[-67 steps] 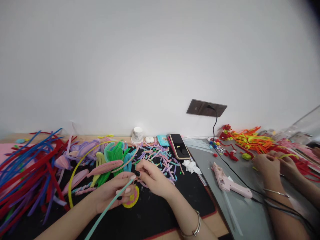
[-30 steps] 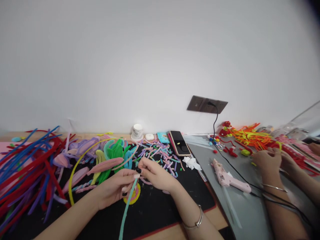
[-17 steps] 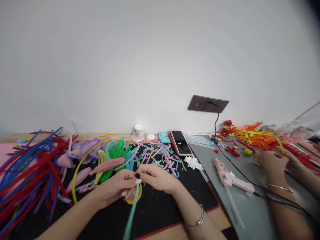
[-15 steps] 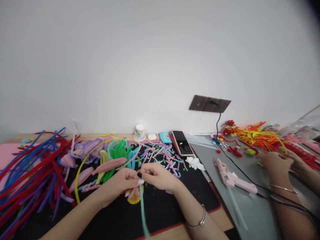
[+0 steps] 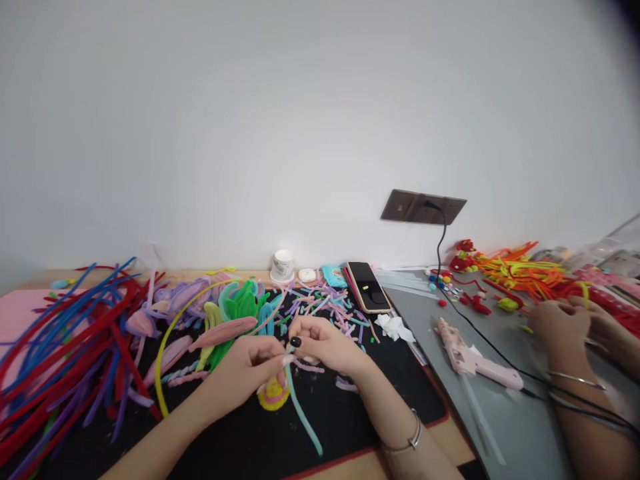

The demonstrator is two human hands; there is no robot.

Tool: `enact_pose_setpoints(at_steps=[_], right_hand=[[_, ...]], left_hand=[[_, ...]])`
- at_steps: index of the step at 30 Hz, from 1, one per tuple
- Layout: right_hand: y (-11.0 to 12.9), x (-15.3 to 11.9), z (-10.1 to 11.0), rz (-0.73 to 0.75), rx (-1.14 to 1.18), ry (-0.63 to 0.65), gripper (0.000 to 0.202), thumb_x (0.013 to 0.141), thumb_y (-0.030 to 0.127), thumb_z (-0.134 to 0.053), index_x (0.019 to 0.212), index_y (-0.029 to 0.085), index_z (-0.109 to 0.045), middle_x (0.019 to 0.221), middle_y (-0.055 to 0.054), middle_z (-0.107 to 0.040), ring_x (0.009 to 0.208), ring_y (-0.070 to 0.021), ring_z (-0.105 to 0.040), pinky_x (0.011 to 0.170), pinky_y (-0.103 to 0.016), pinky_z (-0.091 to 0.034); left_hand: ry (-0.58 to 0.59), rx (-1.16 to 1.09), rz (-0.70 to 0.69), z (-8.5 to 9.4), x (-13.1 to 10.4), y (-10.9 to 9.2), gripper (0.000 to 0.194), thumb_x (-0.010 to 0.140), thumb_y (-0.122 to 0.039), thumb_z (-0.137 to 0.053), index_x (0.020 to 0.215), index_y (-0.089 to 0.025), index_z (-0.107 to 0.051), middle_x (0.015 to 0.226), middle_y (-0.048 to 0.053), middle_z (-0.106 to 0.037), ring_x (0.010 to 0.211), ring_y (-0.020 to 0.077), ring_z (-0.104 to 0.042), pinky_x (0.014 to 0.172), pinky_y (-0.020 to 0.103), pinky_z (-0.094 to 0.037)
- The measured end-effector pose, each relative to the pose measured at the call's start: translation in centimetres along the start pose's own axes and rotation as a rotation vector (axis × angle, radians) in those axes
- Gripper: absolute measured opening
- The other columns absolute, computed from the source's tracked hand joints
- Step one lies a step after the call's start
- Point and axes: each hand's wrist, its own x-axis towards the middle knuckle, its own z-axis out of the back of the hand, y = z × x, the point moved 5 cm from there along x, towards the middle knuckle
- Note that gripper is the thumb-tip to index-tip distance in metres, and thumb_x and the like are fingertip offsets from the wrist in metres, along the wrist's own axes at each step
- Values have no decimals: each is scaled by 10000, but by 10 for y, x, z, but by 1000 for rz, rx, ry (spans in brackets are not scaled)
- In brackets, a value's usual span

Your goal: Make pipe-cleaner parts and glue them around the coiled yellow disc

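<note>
Fuzzy light-green stem [image 5: 303, 415] hangs down from between my pinched fingertips over the black mat [image 5: 240, 443]. My left hand [image 5: 253, 373] is closed on it from the left, its thumb at the stem's upper part. From the right, my right hand [image 5: 320, 347], with a dark thumbnail, pinches the same stem near its top end. Just below my left fingers lies a round yellow and pink fuzzy piece [image 5: 274, 395], partly covered by them. Pink fuzzy petals [image 5: 223, 331] and green loops [image 5: 245, 303] are behind my left hand.
Red, blue and purple stems [image 5: 100, 333] spread at left. Short cut pieces [image 5: 330, 303], a phone [image 5: 369, 287] and a white cup [image 5: 283, 263] stand behind. At right are a pink glue gun [image 5: 475, 363], its cable and another person's hands [image 5: 563, 327].
My right hand has risen slightly and turned at the stem's top. The stem's lower end has swung right and up, so its tip now shows. More of the yellow and pink piece is visible.
</note>
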Motion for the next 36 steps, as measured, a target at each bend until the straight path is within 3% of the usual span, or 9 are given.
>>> enact_pose_setpoints(at_steps=[5,8,12,18,23,25,28,31,36], right_hand=[[13,-4,-6,120,-62,147,185,761,255,-656,819,136,-527,690,30,-513,575,-58,-422,554,-188,-332],[11,-5,-11,111,-107,174,162,795,279,-614,813,140,-533,718,17,-528,624,-77,-456,606,-216,-358],[11,-6,-16,83,-175,168,178,820,312,-578,785,145,-530,662,38,-480,595,-72,-409,560,-204,-325],[2,-4,-9,-2,-156,27,179,802,250,-570,681,155,-477,510,85,-373,455,-46,-295,424,-183,-208],[-20,0,0,-176,-54,-85,136,714,93,-475,608,169,-434,418,104,-348,355,-36,-240,363,-181,-162],[-22,0,1,-205,-18,-68,144,712,92,-462,606,175,-411,418,111,-328,353,-34,-217,365,-178,-160],[-8,-1,-1,-97,-90,7,92,773,153,-502,703,172,-445,489,98,-375,406,-43,-290,405,-172,-209],[11,-4,-4,69,-206,68,112,807,225,-558,874,169,-489,606,74,-408,517,-61,-353,482,-180,-273],[18,-6,-10,150,-353,52,76,850,229,-515,823,162,-490,623,63,-381,551,-69,-337,522,-196,-277]], left_hand=[[182,-430,131,-11,-1,9,375,711,-461,-647,557,-148,-510,435,0,-575,323,42,-330,370,178,-196],[269,-539,189,-18,-4,12,426,670,-491,-683,507,-149,-489,357,-15,-505,303,45,-341,349,177,-138],[335,-590,235,-21,-6,13,419,657,-506,-694,551,-129,-543,342,-26,-482,275,19,-257,339,186,-90],[172,-375,186,-12,2,18,313,729,-436,-650,665,-145,-555,428,-13,-566,328,47,-325,368,179,-170],[-45,84,-41,-4,3,4,278,772,-316,-603,552,-164,-527,505,-12,-573,471,105,-466,468,207,-311],[-83,145,-69,-3,2,1,276,783,-311,-587,553,-164,-546,522,-10,-575,499,115,-489,489,211,-328],[6,-54,24,-7,2,8,287,797,-363,-573,595,-162,-540,536,-1,-606,455,102,-476,449,202,-316],[85,-313,110,-9,2,15,334,759,-423,-619,593,-160,-497,465,-16,-569,360,55,-354,385,180,-209],[130,-545,178,-12,1,18,356,736,-428,-652,602,-151,-473,415,-38,-516,331,19,-247,382,183,-104]])
